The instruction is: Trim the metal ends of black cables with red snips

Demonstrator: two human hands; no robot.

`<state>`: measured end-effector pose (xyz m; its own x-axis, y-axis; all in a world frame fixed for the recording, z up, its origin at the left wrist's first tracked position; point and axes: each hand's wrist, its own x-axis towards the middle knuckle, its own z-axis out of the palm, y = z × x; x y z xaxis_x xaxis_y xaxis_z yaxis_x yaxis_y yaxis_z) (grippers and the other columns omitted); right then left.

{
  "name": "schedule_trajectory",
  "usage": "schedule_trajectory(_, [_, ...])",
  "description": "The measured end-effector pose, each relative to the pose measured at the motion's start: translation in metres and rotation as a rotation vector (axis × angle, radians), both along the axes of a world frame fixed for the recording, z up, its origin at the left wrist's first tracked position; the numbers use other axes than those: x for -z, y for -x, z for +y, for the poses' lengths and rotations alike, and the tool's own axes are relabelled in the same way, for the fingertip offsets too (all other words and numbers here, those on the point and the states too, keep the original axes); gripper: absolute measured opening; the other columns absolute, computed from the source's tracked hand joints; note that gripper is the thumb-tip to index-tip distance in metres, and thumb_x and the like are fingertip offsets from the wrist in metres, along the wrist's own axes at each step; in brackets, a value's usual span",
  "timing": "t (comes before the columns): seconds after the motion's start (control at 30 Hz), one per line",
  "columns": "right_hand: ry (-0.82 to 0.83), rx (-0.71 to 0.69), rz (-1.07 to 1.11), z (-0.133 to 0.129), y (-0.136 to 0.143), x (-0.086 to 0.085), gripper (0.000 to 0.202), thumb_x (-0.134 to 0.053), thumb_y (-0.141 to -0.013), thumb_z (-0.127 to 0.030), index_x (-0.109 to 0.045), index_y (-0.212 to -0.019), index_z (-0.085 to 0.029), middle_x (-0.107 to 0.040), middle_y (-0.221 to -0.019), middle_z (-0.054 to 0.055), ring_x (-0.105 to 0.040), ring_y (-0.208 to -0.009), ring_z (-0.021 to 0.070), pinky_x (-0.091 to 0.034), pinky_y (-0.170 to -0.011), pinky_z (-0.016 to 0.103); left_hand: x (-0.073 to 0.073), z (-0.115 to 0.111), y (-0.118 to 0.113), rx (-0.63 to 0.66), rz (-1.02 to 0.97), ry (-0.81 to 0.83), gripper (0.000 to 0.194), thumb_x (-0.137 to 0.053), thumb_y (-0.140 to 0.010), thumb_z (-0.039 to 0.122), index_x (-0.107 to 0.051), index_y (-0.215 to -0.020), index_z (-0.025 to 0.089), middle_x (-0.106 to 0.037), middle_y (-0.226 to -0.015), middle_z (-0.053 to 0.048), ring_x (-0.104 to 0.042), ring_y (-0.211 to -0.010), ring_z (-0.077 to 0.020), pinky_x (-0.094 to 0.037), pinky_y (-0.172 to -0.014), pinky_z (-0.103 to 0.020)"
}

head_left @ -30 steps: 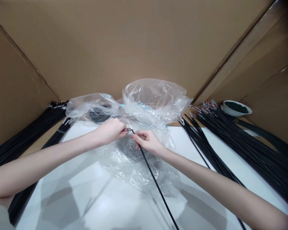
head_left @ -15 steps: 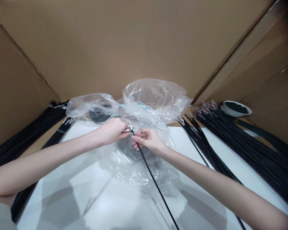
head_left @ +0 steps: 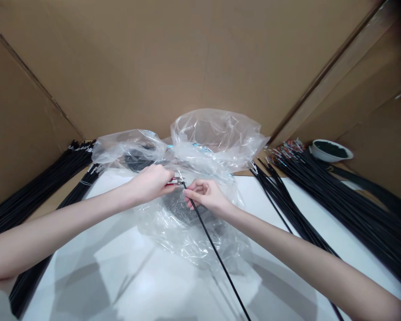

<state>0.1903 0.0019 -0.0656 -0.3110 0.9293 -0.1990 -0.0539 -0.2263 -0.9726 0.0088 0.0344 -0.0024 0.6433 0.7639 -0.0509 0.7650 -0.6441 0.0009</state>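
My left hand (head_left: 157, 180) is closed around a pair of small red-handled snips (head_left: 175, 181), their metal blades at the far end of a black cable (head_left: 217, 253). Thin light-coloured strands stick up from that cable end beside the blades. Just below the tip, my right hand (head_left: 205, 196) pinches the cable between thumb and fingers. From there the cable runs down toward the bottom edge. Under both hands lies a clear plastic bag (head_left: 200, 240) with a mass of small grey bits (head_left: 180, 209) in it.
Bundles of black cables lie on the left (head_left: 43, 183) and on the right (head_left: 341, 209). A white bowl (head_left: 330, 157) with dark contents stands at the back right. More clear plastic (head_left: 217, 129) bulges up behind the hands. Cardboard walls (head_left: 173, 62) enclose the white table (head_left: 120, 276).
My left hand has drawn slightly left with the snips, and more of their blades shows beside the cable end. My right hand and the cable are nearly unmoved.
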Motion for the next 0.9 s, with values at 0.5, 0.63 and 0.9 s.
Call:
schedule_trajectory(0.5, [0.091,-0.055,0.120,-0.001,-0.008,-0.005,0.031,-0.073,-0.066,-0.039,-0.059,-0.074,-0.012,-0.065,-0.063,0.003,-0.058,-0.050,0.0089,-0.048,-0.049,0.021,0.003,-0.004,0.009,-0.007,-0.119,0.020,0.032,-0.047,-0.086,0.040,-0.058,-0.071,0.014,-0.060,-0.059,-0.002,-0.052,-0.051,-0.0117,-0.030,-0.050,-0.020])
schedule_trajectory(0.63, [0.117,-0.090,0.113,-0.002,-0.006,-0.007,0.031,-0.072,-0.066,-0.040,-0.061,-0.073,-0.012,-0.063,-0.062,0.002,-0.058,-0.049,0.0088,-0.046,-0.048,0.021,0.004,-0.004,0.003,0.032,-0.153,0.002,0.029,-0.047,-0.087,0.034,-0.059,-0.070,0.014,-0.060,-0.058,-0.002,-0.052,-0.050,-0.0109,-0.028,-0.049,-0.020])
schedule_trajectory(0.9, [0.153,-0.085,0.200,-0.002,-0.007,-0.010,0.032,-0.073,-0.065,-0.040,-0.064,-0.077,-0.011,-0.062,-0.063,0.001,-0.055,-0.050,0.0067,-0.045,-0.052,0.021,0.006,-0.004,0.010,0.013,-0.205,0.070,0.030,-0.048,-0.086,0.037,-0.059,-0.071,0.013,-0.059,-0.057,-0.001,-0.048,-0.048,-0.0091,-0.029,-0.050,-0.019])
